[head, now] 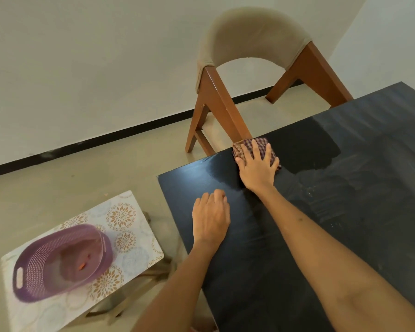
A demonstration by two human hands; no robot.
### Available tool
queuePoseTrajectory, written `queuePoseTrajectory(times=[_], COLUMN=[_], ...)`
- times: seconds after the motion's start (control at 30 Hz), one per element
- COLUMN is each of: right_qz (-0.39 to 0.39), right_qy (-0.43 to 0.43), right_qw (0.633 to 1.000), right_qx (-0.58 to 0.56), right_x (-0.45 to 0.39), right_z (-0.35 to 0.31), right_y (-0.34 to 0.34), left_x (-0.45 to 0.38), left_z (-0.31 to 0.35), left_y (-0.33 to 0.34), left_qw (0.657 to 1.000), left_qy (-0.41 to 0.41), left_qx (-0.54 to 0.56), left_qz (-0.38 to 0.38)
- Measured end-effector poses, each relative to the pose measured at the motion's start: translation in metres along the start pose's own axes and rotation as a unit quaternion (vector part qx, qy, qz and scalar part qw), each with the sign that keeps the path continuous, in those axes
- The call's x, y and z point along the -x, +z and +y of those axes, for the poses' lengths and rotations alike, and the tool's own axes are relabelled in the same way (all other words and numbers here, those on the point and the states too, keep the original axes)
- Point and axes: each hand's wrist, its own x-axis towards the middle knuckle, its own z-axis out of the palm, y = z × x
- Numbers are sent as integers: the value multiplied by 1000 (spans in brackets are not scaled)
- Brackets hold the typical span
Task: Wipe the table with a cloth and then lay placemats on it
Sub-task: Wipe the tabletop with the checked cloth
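Nearest the camera, the left hand (210,216) lies flat with loosely curled fingers on the dark surface (345,224), gripping nothing. Beyond it, the right hand (258,167) presses spread fingers onto the bunched checked cloth (256,146), right at the surface's far edge by the chair (249,75). Push further and it'll probably slip off. The cloth's too wadded to show a long axis.

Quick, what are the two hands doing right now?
Left hand: open, resting flat on the black table, holding nothing.
Right hand: open, fingers spread, pressing the checked cloth on the table.
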Motion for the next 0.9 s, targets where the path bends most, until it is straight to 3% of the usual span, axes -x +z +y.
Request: queuePoseTrajectory(times=[0.13,0.27,0.33,0.4,0.47,0.6,0.7,0.77,0.9], right_qz=[-20,-50,-46,-22,-1,-9,-18,-31,-52], right_qy=[-119,-294,-328,-300,-220,-114,-141,-227,-389], right_qw=[993,954,943,953,975,993,990,973,919], right_qx=[8,42,38,26,10,5,0,8,38], right_x=[17,39,39,35,30,29,29,34,46], right_z=[-39,-74,-70,-63,-61,-73,-85,-99,-119], right_y=[2,9,10,10,11,12,11,12,20], left_x=[10,28,31,32,32,34,30,28,19], left_z=[-6,-8,-10,-13,-14,-16,-18,-18,-15], left_y=[-2,-4,-6,-7,-6,-4,-4,-6,-12], left_qw=[987,979,969,958,946,919,863,822,694], left_qy=[-125,-137,-145,-148,-147,-137,-160,-196,-309], left_qx=[103,153,197,243,283,362,467,518,618], left_qz=[17,20,35,48,60,78,106,132,202])
